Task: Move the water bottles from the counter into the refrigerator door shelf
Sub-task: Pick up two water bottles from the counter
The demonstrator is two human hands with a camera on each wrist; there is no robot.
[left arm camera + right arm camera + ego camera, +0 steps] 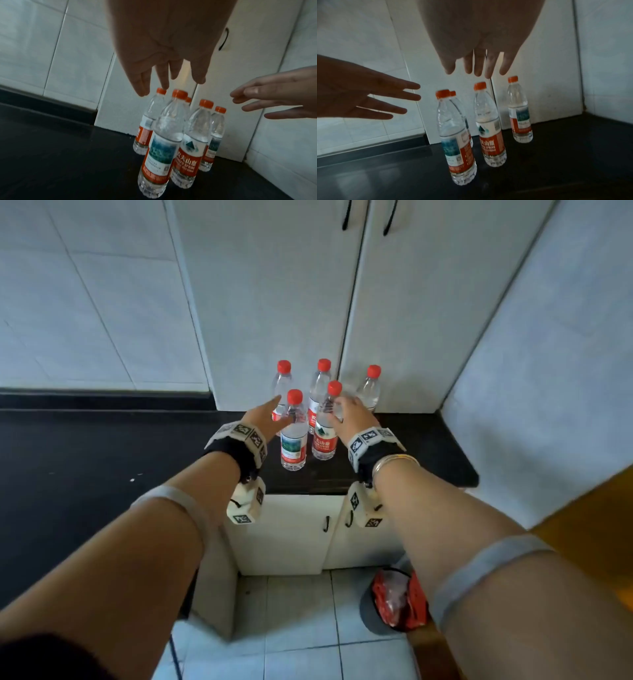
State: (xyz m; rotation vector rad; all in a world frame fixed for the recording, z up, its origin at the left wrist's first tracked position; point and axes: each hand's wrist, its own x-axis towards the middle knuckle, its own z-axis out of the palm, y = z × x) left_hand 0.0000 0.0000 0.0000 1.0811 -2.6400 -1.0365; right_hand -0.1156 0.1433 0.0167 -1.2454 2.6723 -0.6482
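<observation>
On the black desk (428, 453), five water bottles (293, 436) with red caps stand upright in a tight cluster at twelve o'clock from the person, just in front of the white cabinet doors (284, 302). Two bottles sit nearest, three behind them. Left hand (263, 419) reaches in from seven o'clock, fingers straight and spread, empty, hovering by the near-left bottle's shoulder. Right hand (349, 414) comes from five o'clock, fingers stretched and apart, gripping nothing, close by the near-right bottle (325, 433); actual contact I can't tell. Both wrist views show the fingertips above the caps. Down on the tiled floor (291, 611) at five o'clock sits a red bag (397, 601)
</observation>
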